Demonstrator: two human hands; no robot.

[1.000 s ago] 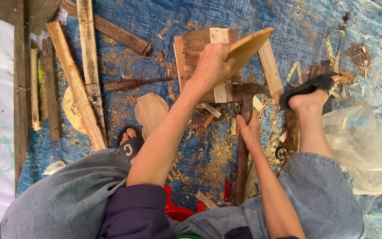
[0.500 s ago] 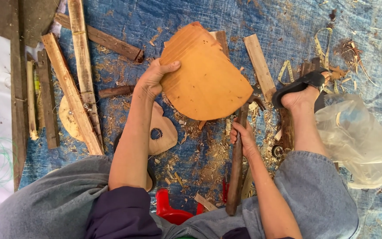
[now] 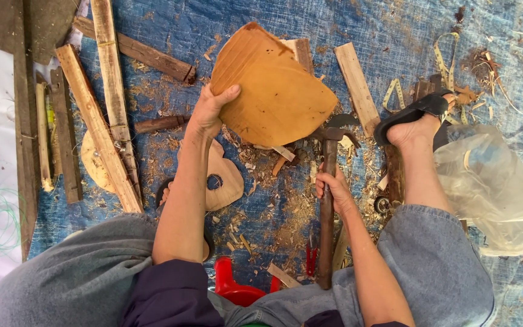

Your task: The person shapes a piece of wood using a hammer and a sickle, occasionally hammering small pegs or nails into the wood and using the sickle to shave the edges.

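Note:
My left hand grips the left edge of a rounded, pale orange wooden board, holding it tilted over a wood block on the blue tarp. My right hand is closed around the long wooden handle of an adze-like tool, whose dark metal head sits just under the board's lower right edge. A second cut wooden piece with a round hole lies under my left forearm. My right foot in a black sandal rests to the right.
Long wooden slats lie at the left, a short plank beyond the board. Wood chips and shavings cover the blue tarp. A crumpled clear plastic bag lies at right. A red plastic seat is below me.
The board first stood nearly edge-on in my left hand, then turned its broad face up. My right hand has taken hold of the tool's handle and stays there.

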